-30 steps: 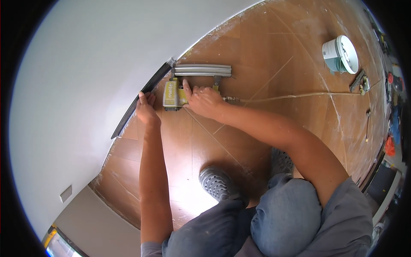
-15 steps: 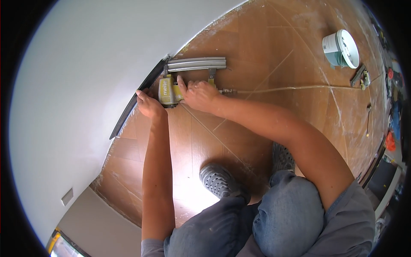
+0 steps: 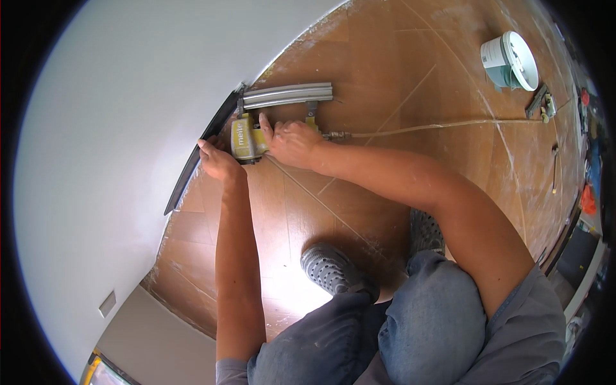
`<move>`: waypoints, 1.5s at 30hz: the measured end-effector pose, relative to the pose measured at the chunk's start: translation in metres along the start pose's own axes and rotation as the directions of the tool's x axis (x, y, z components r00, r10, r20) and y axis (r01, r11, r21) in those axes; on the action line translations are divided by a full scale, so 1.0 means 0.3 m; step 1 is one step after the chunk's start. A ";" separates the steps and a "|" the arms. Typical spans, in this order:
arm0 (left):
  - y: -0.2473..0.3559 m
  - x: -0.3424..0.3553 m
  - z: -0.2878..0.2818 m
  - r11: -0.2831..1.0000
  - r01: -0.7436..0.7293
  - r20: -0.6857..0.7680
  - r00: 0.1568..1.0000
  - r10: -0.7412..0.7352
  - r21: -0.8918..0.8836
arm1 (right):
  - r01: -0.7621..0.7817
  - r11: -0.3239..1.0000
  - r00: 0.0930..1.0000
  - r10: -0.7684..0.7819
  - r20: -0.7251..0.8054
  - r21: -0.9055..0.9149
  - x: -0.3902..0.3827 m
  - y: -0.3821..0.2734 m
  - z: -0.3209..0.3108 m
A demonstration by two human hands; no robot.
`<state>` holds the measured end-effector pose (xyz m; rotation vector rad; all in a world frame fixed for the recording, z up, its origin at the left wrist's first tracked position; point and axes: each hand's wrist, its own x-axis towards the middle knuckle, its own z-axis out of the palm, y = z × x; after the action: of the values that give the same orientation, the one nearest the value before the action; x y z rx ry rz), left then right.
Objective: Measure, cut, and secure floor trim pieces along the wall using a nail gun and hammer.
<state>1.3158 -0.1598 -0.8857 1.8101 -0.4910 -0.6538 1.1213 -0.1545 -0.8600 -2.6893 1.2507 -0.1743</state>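
Observation:
A black skirting strip (image 3: 187, 177) stands along the foot of the white wall. My left hand (image 3: 222, 163) grips it near its middle, fingertips at its upper edge; part of the fingers is hidden. Just right of that hand is a yellow air nail gun (image 3: 244, 138) with a long silver magazine (image 3: 287, 95), its nose at the strip. My right hand (image 3: 295, 144) is wrapped round the nail gun's handle, the index finger stretched along the body. From the handle's end a pale air hose (image 3: 410, 128) runs right across the floor.
A white and green bucket (image 3: 510, 63) stands at the far right, a small dark tool (image 3: 538, 102) beside it. Wood-look floor tiles (image 3: 378, 77) carry white dust. My grey perforated shoes (image 3: 325, 268) are below. A wall plate (image 3: 108, 304) sits low on the left wall; clutter lines the right edge.
The view has shifted slightly. Both hands, the nail gun and the strip keep nearly the same places relative to one another, and both grips stay the same.

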 end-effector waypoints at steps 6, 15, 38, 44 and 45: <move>-0.004 -0.002 -0.001 0.998 0.009 0.021 1.000 -0.008 -0.058 | 0.019 1.000 1.000 -0.019 0.002 -0.002 0.002 0.001 -0.008; -0.008 0.006 -0.004 1.000 0.010 0.011 1.000 -0.010 -0.011 | 0.014 1.000 0.999 -0.014 -0.033 -0.002 0.004 0.000 0.011; -0.011 0.014 -0.008 1.000 0.001 0.005 1.000 -0.001 -0.004 | -0.018 0.994 0.995 0.007 0.101 0.105 0.011 0.011 -0.045; -0.010 0.016 -0.008 1.000 -0.008 0.003 1.000 0.008 0.024 | -0.015 0.997 0.991 0.006 0.131 0.072 0.015 0.009 -0.044; -0.010 0.017 -0.008 1.000 0.010 0.007 1.000 -0.010 0.028 | -0.012 0.996 0.995 0.003 0.099 0.086 0.015 0.009 -0.043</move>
<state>1.3212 -0.1602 -0.8889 1.8381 -0.4982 -0.6638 1.1199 -0.1608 -0.8478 -2.5859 1.1965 -0.0907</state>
